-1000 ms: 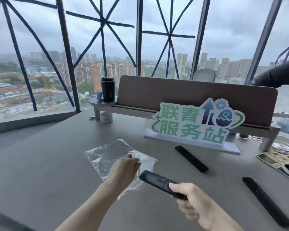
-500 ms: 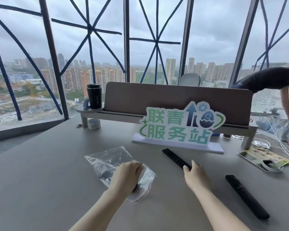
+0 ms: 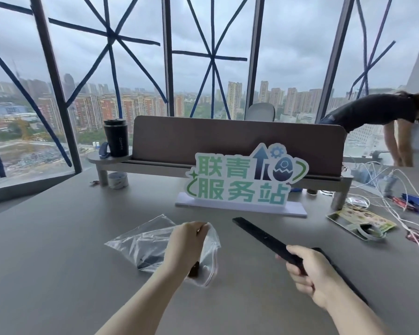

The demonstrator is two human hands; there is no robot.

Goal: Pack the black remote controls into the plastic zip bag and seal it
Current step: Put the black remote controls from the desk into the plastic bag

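A clear plastic zip bag [image 3: 143, 243] lies on the grey table, its mouth lifted open toward the right. My left hand [image 3: 186, 245] pinches the upper lip of that mouth. One black remote [image 3: 153, 258] lies inside the bag, its end showing near my wrist. My right hand [image 3: 310, 272] grips the near end of a long slim black remote [image 3: 259, 235], whose far end points up and left, just right of the bag. Another black remote [image 3: 341, 274] lies on the table, mostly hidden behind my right hand.
A green-lettered sign [image 3: 244, 182] stands behind on a white base. A shelf with a brown divider [image 3: 237, 141] carries a black tumbler [image 3: 116, 137]. White cables [image 3: 402, 201], a printed packet [image 3: 361, 221] and tape lie at right. A person [image 3: 377, 117] bends over beyond.
The first remote went into the bag. My right hand then reached to the long remote by the sign and has taken hold of it. My left hand has lifted the bag's mouth.
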